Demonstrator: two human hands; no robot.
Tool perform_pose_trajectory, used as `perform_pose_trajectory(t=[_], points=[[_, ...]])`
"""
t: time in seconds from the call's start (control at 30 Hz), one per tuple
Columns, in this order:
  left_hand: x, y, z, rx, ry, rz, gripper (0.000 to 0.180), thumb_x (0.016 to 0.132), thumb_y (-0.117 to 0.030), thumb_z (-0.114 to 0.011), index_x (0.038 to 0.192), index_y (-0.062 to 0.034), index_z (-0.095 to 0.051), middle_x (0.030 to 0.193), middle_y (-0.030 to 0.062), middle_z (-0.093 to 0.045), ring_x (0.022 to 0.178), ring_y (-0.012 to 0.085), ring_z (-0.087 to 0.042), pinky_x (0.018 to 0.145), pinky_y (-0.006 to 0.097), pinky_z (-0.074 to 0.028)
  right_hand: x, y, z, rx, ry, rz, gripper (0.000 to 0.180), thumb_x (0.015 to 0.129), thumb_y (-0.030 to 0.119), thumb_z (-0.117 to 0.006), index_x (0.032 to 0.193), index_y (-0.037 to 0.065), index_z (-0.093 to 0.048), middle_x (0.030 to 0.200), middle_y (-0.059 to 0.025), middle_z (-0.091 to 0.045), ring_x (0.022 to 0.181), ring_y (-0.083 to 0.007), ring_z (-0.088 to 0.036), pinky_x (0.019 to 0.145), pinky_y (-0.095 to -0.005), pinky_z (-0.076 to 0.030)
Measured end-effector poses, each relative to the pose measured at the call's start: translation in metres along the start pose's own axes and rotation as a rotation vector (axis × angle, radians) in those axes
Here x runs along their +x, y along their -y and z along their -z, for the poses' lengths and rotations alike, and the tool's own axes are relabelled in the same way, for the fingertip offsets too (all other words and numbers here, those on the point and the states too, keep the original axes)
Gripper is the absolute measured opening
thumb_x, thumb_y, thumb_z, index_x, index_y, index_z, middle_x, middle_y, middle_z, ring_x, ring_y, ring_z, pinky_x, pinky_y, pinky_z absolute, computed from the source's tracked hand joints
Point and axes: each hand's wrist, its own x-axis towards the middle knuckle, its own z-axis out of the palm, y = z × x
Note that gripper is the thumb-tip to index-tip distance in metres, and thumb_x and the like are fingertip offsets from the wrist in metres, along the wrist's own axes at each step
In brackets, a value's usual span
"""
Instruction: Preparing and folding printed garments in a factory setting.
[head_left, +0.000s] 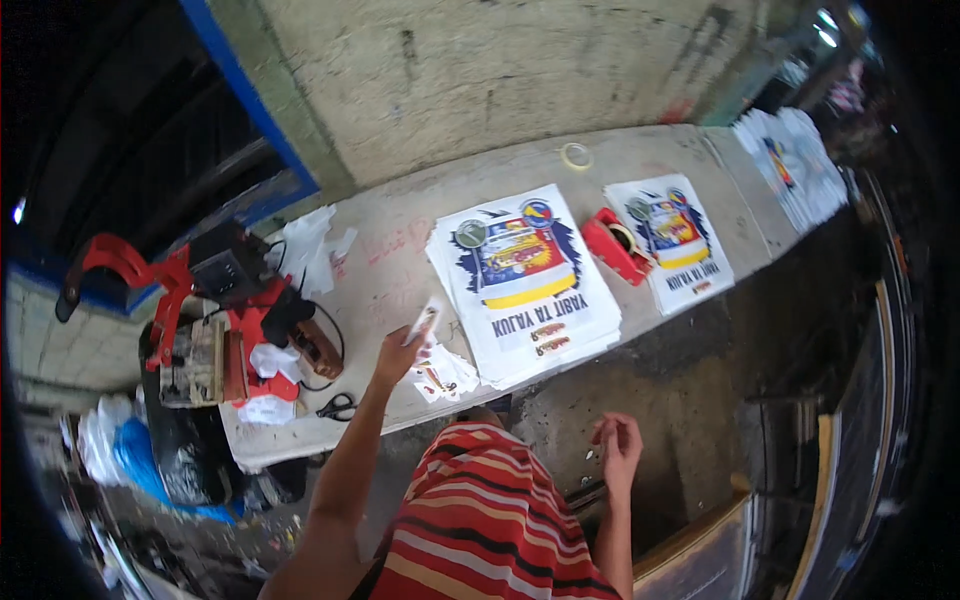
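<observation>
My left hand is shut on a small white printed slip, holding it up by its lower end above the table. Just beneath lies a loose heap of similar small printed slips. To the right of them is a thick stack of large white printed sheets, its design in blue, yellow and red. My right hand hangs off the table's front edge, fingers loosely bent and apart, seemingly with nothing in it. Black scissors rest left of my left forearm.
A red tape dispenser sits between the big stack and a smaller printed stack. A tape roll lies near the wall. At left stands a red press-like machine with a black box and cable. More white sheets are at far right.
</observation>
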Motion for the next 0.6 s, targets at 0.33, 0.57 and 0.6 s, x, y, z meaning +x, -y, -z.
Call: perform_pose_trajectory(t=[0.33, 0.57, 0.6], points=[[-0.025, -0.012, -0.061, 0.188, -0.287, -0.267, 0.032, 0.087, -0.024, -0.071, 0.111, -0.0022, -0.066, 0.098, 0.0167, -0.070, 0.090, 0.0333, -0.067, 0.079, 0.041, -0.052, 0.186, -0.027, -0.036, -0.441, 0.372, 0.134, 0.020, 0.092, 0.010, -0.064, 0.109, 0.000, -0.062, 0.090, -0.0077, -0.066, 0.074, -0.0121, -0.060, 0.065, -0.0278, -0.049], [-0.007, -0.016, -0.121, 0.085, -0.353, -0.112, 0.060, 0.081, -0.028, -0.077, 0.127, -0.0031, -0.048, 0.108, 0.0175, -0.058, 0.104, 0.0384, -0.057, 0.090, 0.047, -0.048, 0.298, -0.077, -0.008, -0.739, 0.186, 0.280, 0.042, 0.079, 0.021, -0.081, 0.106, -0.002, -0.061, 0.096, -0.0169, -0.062, 0.084, -0.0302, -0.061, 0.075, -0.0389, -0.051], [-0.003, -0.019, -0.134, 0.096, -0.374, -0.136, 0.066, 0.080, -0.029, -0.078, 0.130, -0.0017, -0.045, 0.112, 0.0193, -0.057, 0.105, 0.0388, -0.057, 0.091, 0.046, -0.047, 0.308, -0.082, -0.011, -0.723, 0.202, 0.368, 0.042, 0.079, 0.021, -0.081, 0.106, -0.002, -0.061, 0.096, -0.0169, -0.062, 0.084, -0.0302, -0.061, 0.075, -0.0389, -0.051]])
